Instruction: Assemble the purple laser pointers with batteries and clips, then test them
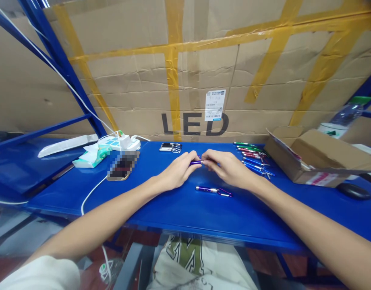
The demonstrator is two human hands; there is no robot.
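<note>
Above the middle of the blue table, my left hand point(179, 170) is closed around a slim purple keychain flashlight point(195, 162). My right hand point(220, 166) pinches at its right end, and the fingertips hide what they grip there. Just in front of both hands lies another purple keychain flashlight point(207, 189), with a purple carabiner clip point(225, 193) at its right end. Right of my right hand, several similar flashlights lie in a group by colour: green ones point(245, 144), red ones point(252, 154) and blue ones point(254, 164).
Black and silver flashlights point(170, 147) lie at the back. To the left are a phone point(122, 168), a tissue pack point(91, 157), a power strip point(112, 142) and a white cable. An open cardboard box point(306, 171), a black mouse point(353, 191) and a bottle point(348, 112) stand right.
</note>
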